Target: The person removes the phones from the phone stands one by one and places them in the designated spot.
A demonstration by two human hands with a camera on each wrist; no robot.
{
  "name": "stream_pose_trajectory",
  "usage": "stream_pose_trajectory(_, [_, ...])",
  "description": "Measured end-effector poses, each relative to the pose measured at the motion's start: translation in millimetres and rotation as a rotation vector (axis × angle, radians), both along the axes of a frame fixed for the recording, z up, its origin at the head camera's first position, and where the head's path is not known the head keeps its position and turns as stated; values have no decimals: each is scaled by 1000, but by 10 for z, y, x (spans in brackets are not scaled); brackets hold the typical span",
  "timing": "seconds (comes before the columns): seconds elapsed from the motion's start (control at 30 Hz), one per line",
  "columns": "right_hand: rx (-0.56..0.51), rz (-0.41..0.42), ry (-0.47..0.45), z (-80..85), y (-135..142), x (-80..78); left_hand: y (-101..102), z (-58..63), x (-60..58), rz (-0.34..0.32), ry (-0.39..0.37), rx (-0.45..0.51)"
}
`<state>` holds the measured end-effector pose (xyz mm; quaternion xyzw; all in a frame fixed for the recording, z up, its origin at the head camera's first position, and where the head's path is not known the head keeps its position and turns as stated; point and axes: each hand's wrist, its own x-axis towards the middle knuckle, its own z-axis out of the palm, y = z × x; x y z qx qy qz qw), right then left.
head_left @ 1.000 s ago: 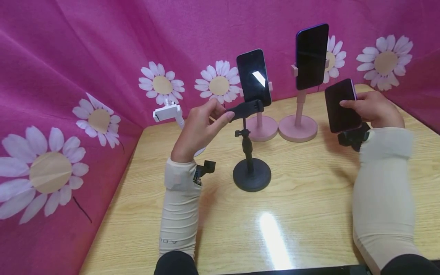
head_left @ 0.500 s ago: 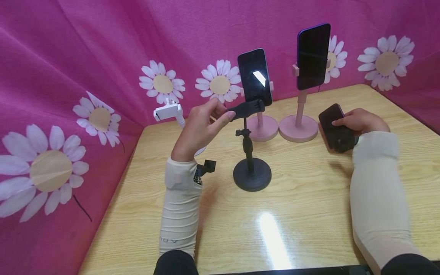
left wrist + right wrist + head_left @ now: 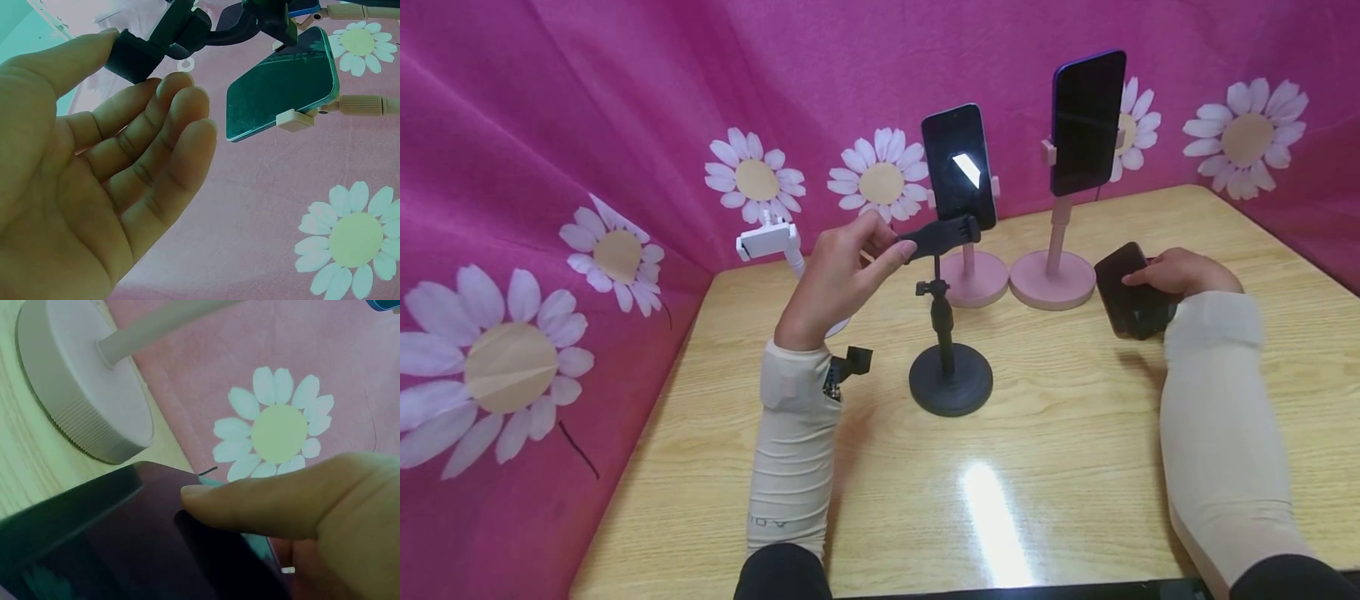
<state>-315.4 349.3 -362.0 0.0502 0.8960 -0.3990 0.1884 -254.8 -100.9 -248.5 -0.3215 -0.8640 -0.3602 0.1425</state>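
Observation:
In the head view my left hand (image 3: 842, 271) pinches the end of the black clamp (image 3: 942, 237) on top of a black phone stand (image 3: 950, 379). The left wrist view shows the thumb and fingertips at the clamp's end, the palm facing the camera. Toward the right of the table, my right hand (image 3: 1191, 271) holds a dark smartphone (image 3: 1123, 279), thumb across its screen; its fingers are mostly hidden behind it. In the right wrist view the thumb lies on the phone's glass (image 3: 119, 531), close to a pink stand's base (image 3: 87, 381).
Two pink stands stand behind, holding one phone (image 3: 951, 158) and another, taller-mounted phone (image 3: 1082, 125). A white phone stand (image 3: 766, 242) is at the back left, partly hidden by my left hand. A pink curtain (image 3: 647, 100) with daisies encloses the wooden table (image 3: 1075, 450).
My right hand has come down and slightly left with the smartphone, which now sits lower toward the table. My left hand keeps its hold on the clamp.

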Motion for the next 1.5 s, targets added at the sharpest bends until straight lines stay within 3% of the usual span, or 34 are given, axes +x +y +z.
stream_pose_trajectory(0.2, [61,-34,-37,-28,47,30,-1,0,10,0,-4,1])
stream_pose_trajectory(0.4, [323,40,49,-29,18,101,19,-3,4,-26,-6,2])
stream_pose_trajectory(0.5, [381,44,78,-30,-89,112,21,5,5,-28,-1,2])
stream_pose_trajectory(0.7, [414,-65,-6,-35,-255,119,33,0,-2,-39,9,-3])
stream_pose_trajectory(0.8, [420,-82,-16,-39,-296,135,39,-11,-3,-45,11,-9])
stream_pose_trajectory(1.1, [409,-69,43,-27,-370,166,17,-5,3,-30,4,-11])
stream_pose_trajectory(1.5, [440,-167,35,-28,-405,111,15,-2,-9,-31,-1,-17])
